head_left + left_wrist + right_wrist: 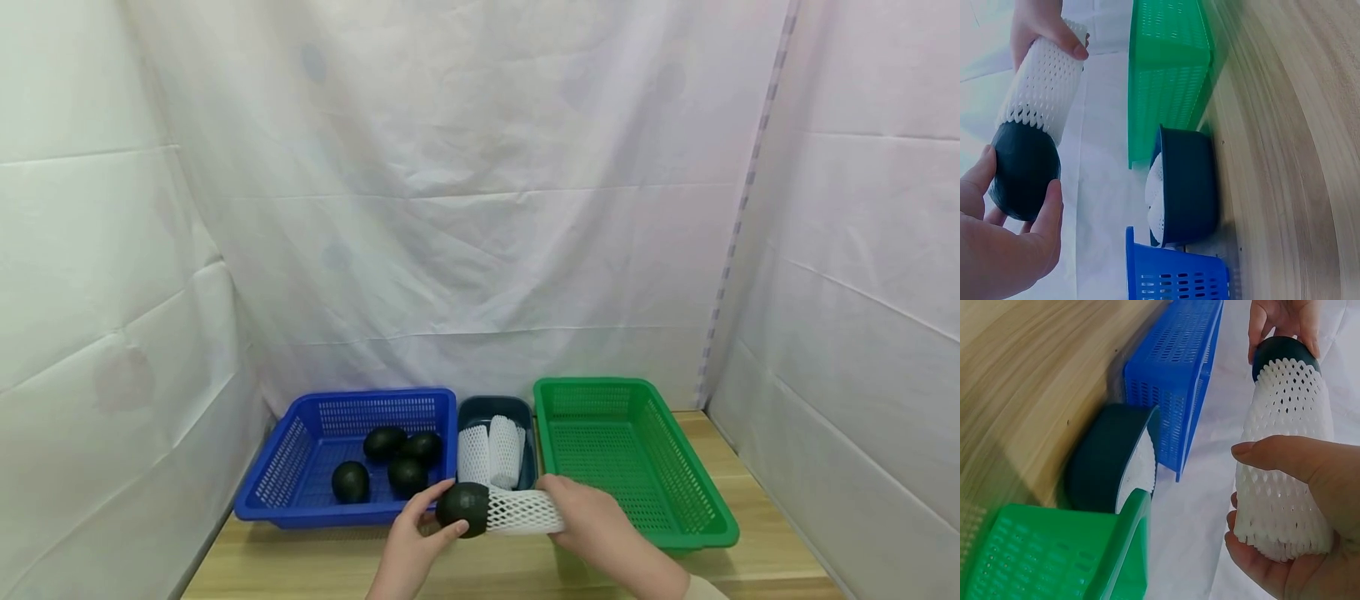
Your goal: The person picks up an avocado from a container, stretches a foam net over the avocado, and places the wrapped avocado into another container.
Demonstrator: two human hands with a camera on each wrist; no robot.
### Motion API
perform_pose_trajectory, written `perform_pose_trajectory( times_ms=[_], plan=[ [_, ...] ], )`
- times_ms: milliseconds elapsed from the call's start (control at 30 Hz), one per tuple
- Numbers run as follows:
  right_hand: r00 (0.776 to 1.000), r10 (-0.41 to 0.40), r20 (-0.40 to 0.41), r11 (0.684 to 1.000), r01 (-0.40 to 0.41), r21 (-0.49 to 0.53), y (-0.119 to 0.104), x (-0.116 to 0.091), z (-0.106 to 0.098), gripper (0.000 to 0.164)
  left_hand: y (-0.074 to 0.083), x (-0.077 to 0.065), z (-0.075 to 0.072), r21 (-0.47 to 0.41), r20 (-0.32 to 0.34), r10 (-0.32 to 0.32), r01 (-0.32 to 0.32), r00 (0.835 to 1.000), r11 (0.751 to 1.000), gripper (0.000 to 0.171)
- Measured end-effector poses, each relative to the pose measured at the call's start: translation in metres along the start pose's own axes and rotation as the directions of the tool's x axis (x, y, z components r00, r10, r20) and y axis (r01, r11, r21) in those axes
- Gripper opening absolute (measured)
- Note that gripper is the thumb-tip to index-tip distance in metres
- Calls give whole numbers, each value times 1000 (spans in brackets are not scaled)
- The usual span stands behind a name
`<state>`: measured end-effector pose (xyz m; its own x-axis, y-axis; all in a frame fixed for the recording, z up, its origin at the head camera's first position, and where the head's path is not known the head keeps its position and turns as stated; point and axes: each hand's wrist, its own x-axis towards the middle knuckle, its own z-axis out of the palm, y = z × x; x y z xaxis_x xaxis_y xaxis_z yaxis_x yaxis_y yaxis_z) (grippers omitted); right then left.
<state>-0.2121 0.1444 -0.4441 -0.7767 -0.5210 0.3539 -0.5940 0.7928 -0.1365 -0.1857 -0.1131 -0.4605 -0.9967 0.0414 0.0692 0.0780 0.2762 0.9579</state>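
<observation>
My left hand [420, 533] pinches a dark green avocado-like fruit [462, 509] between thumb and fingers at its bare end. A white foam net sleeve [522, 511] covers the fruit's other end and stretches off to the right. Around that sleeve curls my right hand [588, 521], with its thumb [1272, 452] across the mesh in the right wrist view. In the left wrist view the dark fruit [1024, 170] sticks about halfway out of the sleeve [1047, 81]. Both are held in the air above the table's front part.
A blue basket [262, 508] on the left holds several more dark fruits [350, 482]. Between the baskets, a small dark teal bin [495, 403] contains white foam sleeves [506, 450]. On the right stands a green basket [637, 467]. All rest on a wooden table [292, 567] before white cloth.
</observation>
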Motion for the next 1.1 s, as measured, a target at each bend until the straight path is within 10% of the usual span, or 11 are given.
perform_pose_trajectory(
  times_ms=[1100],
  plan=[
    [999, -21, 31, 1000, 21, 12, -33, 26, -4, 63, 18, 1, 19, -80, 1, -31, 31, 1000, 996, 67]
  ],
)
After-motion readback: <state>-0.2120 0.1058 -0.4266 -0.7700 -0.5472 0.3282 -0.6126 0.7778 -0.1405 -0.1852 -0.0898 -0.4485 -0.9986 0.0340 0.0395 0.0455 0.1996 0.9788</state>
